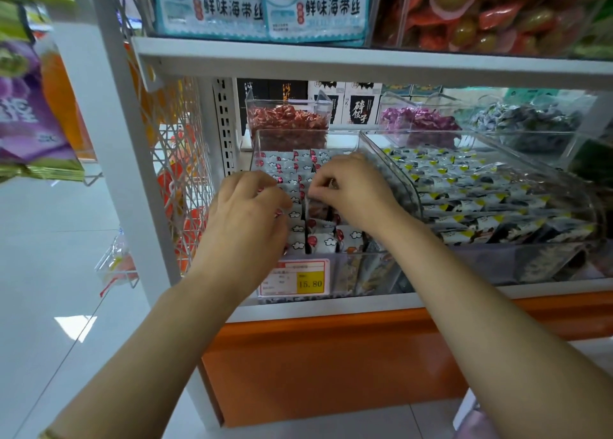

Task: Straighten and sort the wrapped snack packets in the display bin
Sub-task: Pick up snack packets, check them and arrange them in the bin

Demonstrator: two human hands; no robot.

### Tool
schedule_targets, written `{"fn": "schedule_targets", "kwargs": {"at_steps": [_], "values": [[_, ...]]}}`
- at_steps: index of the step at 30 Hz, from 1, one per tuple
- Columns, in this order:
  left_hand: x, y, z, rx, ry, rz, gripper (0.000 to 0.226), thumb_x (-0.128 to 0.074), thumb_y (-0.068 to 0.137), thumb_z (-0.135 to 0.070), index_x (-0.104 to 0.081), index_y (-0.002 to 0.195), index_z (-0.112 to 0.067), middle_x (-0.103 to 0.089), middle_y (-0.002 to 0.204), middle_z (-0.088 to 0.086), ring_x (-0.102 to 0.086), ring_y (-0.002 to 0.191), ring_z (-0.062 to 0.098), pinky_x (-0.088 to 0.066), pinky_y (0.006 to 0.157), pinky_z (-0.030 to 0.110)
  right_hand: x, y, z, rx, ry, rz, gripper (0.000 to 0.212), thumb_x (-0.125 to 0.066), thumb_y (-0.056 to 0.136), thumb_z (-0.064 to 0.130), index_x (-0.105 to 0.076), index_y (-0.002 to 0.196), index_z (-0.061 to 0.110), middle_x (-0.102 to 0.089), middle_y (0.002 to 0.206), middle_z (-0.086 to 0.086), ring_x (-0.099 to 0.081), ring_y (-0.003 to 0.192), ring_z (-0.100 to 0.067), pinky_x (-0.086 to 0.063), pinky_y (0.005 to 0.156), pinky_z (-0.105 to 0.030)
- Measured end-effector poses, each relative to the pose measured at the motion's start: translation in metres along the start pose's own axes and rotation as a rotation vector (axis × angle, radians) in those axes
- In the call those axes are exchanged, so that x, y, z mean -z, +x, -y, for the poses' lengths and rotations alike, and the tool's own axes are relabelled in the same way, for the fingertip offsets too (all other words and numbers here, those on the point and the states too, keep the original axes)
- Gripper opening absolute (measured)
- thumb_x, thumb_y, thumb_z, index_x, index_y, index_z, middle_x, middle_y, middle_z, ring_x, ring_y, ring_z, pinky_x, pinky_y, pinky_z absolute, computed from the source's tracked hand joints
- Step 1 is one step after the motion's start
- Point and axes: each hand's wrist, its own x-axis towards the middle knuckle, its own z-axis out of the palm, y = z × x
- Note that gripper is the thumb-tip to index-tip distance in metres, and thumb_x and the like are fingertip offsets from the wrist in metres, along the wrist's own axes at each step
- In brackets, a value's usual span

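While packets [296,173] get straightened, right hand [351,195] pinches one.
Left hand [247,213] hold unclear; next, tuck it squarely into line.

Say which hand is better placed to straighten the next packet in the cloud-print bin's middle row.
Likely the right hand: it pinches a packet by its top in the middle of the clear bin, while the left hand is curled over the cloud-print packets at the bin's left side.

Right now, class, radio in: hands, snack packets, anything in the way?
Right hand pinching a white packet in the clear bin. Left hand curled among packets, grip unclear. Front packets leaning. Nothing blocking.
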Motion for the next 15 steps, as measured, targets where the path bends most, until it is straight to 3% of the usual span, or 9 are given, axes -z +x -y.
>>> {"fn": "schedule_targets", "kwargs": {"at_steps": [3,5,8,10,12,15], "values": [[0.000,0.001,-0.001,0.001,0.007,-0.055,0.022,-0.055,0.090,-0.014,-0.068,0.107,-0.011,-0.053,0.126,0.006,-0.033,0.124,0.026,-0.026,0.100,0.037,0.013,-0.005,0.005,-0.064,0.182,-0.184,0.010,-0.062,0.089,0.020,-0.064,0.081,0.014,-0.053,0.078,0.011,-0.050,0.072,-0.005,-0.041,0.069,-0.027],[0.001,0.002,-0.002,0.000,0.008,-0.097,0.025,-0.056,0.090,-0.018,-0.066,0.112,-0.012,-0.053,0.128,0.005,-0.034,0.123,0.026,-0.025,0.099,0.033,0.023,-0.011,0.009,-0.085,0.242,-0.323,0.008,-0.060,0.090,0.017,-0.063,0.083,0.015,-0.055,0.079,0.009,-0.051,0.073,-0.007,-0.041,0.070,-0.025],[0.002,0.002,-0.009,0.018,-0.120,-0.085,0.038,-0.054,0.092,-0.028,-0.055,0.127,-0.013,-0.050,0.130,0.002,-0.038,0.120,0.019,-0.026,0.098,0.022,0.036,-0.023,0.012,-0.107,0.326,-0.461,0.007,-0.058,0.091,0.014,-0.062,0.085,0.013,-0.057,0.078,0.008,-0.054,0.073,-0.009,-0.045,0.069,-0.021],[0.001,0.001,-0.014,0.061,-0.240,-0.034,0.046,-0.048,0.093,-0.036,-0.046,0.135,-0.017,-0.049,0.129,-0.001,-0.048,0.111,0.012,-0.036,0.094,0.020,0.041,-0.032,0.013,-0.161,0.447,-0.491,0.009,-0.057,0.091,0.013,-0.061,0.083,0.014,-0.058,0.076,0.007,-0.054,0.066,-0.009,-0.046,0.062,-0.022],[0.001,-0.001,-0.018,0.102,-0.326,0.009,0.047,-0.044,0.093,-0.038,-0.044,0.137,-0.020,-0.054,0.122,-0.004,-0.054,0.101,0.007,-0.046,0.082,0.018,0.045,-0.040,0.013,-0.247,0.626,-0.482,0.013,-0.057,0.091,0.013,-0.063,0.080,0.013,-0.061,0.075,-0.001,-0.056,0.063,-0.015,-0.048,0.058,-0.027],[0.002,-0.002,-0.019,0.176,-0.544,0.054,0.032,-0.044,0.095,-0.031,-0.055,0.123,-0.019,-0.060,0.084,-0.010,-0.054,0.064,-0.003,-0.045,0.051,0.013,0.047,-0.052,0.011,-0.343,0.855,-0.396,0.014,-0.055,0.092,0.011,-0.064,0.081,0.011,-0.062,0.074,-0.007,-0.055,0.061,-0.017,-0.047,0.052,-0.024]]}}
